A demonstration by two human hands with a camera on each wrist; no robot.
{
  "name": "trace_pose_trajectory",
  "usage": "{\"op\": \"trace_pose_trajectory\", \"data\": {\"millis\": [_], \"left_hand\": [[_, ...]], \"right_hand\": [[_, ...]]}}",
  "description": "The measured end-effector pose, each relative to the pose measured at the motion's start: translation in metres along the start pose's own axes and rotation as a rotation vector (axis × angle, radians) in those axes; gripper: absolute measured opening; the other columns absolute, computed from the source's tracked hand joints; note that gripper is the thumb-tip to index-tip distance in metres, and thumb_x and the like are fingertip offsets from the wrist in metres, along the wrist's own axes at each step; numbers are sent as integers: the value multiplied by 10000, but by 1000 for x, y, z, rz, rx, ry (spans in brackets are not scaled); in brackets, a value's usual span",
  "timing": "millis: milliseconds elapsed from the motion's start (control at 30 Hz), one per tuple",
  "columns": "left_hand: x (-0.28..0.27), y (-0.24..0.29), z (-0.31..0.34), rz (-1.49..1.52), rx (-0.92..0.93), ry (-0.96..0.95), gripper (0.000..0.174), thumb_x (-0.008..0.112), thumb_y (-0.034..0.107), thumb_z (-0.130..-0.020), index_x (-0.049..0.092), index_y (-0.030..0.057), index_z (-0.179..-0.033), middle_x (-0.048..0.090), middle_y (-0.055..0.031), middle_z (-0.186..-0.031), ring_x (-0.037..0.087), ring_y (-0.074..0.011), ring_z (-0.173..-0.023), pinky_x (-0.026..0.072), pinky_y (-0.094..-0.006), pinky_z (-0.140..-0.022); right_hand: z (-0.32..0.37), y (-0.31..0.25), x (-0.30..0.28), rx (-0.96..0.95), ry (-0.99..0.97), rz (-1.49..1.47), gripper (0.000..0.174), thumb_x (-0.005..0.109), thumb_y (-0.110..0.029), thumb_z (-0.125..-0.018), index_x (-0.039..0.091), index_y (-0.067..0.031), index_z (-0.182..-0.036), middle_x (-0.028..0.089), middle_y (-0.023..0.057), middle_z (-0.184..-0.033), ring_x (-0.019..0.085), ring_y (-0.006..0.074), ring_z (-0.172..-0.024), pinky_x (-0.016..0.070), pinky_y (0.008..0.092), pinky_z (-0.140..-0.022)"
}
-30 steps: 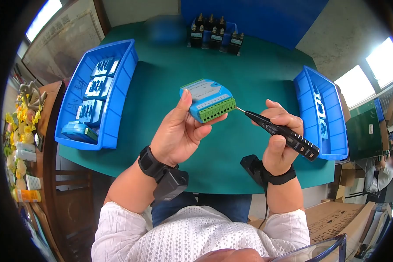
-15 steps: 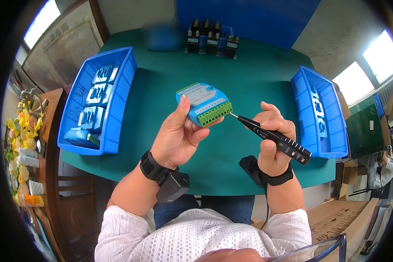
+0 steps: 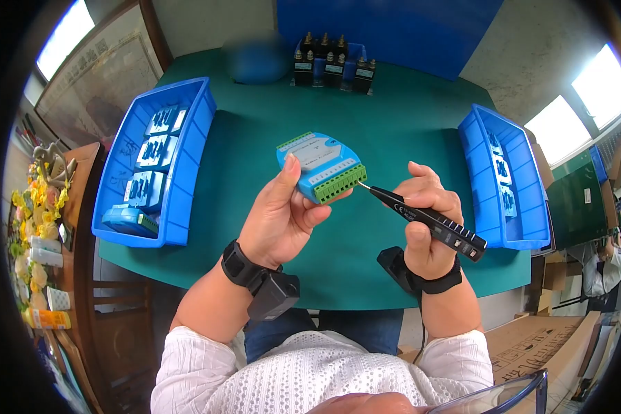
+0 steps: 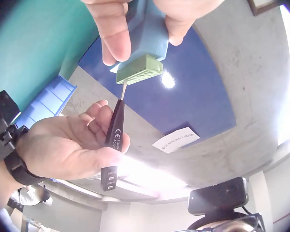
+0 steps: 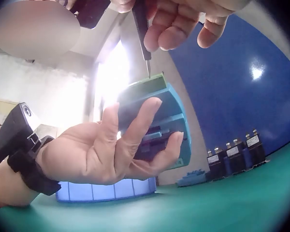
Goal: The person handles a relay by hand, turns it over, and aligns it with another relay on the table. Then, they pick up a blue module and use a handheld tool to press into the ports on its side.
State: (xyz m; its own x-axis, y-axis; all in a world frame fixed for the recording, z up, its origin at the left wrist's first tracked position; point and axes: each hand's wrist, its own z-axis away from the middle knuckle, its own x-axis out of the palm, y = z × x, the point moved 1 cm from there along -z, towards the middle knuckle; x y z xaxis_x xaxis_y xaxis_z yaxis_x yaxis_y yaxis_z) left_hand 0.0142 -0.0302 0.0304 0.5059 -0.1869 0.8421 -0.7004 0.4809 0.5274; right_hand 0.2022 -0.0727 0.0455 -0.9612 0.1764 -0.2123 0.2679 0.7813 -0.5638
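A light-blue electronic module (image 3: pixel 317 157) with green screw terminal blocks is held in my left hand (image 3: pixel 277 210), thumb on its labelled top and fingers underneath. My right hand (image 3: pixel 429 207) grips a black voltage tester screwdriver (image 3: pixel 438 226), its thin metal tip at the right end of the near green terminal block (image 3: pixel 341 183). In the left wrist view the metal shaft of the tester (image 4: pixel 117 130) meets the edge of the terminal block (image 4: pixel 139 71). The right wrist view shows the module's underside (image 5: pixel 169 123) with left fingers spread across it.
A blue bin (image 3: pixel 199 155) on the left holds several similar modules, and another blue bin (image 3: pixel 524 196) stands at right with more. Black blocks with metal studs (image 3: pixel 334 69) stand at the back of the green table (image 3: pixel 366 276).
The module and tester have shifted slightly left and down in the head view. The tester's tip has moved a little left along the terminal block's end. Both hands keep their holds.
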Motion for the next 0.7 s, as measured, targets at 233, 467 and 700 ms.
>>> {"op": "trace_pose_trajectory", "data": {"millis": [233, 467, 700], "left_hand": [[0, 0, 0, -9, 0, 8, 484, 441, 342, -912, 365, 12, -1257, 524, -188, -1148, 576, -326, -989, 579, -207, -576], [0, 0, 0, -27, 23, 19, 489, 445, 343, -910, 360, 8, -1256, 523, -189, -1145, 574, -326, -994, 578, -204, -579], [-1, 0, 0, -35, 23, 23, 496, 448, 347, -908, 356, 5, -1255, 521, -196, -1146, 573, -330, -992, 577, -202, -578]], "right_hand": [[0, 0, 0, -21, -21, 17, 289, 632, -319, -806, 541, -61, -902, 592, 65, -766, 608, 211, -746, 357, 463, -930], [-1, -2, 0, -71, 14, -4, 270, 640, -285, -800, 544, -56, -906, 593, 81, -750, 604, 220, -726, 353, 450, -930], [-1, -1, 0, -33, -5, 67, 247, 634, -276, -801, 551, -61, -892, 597, 74, -754, 602, 222, -728, 350, 444, -939]]}}
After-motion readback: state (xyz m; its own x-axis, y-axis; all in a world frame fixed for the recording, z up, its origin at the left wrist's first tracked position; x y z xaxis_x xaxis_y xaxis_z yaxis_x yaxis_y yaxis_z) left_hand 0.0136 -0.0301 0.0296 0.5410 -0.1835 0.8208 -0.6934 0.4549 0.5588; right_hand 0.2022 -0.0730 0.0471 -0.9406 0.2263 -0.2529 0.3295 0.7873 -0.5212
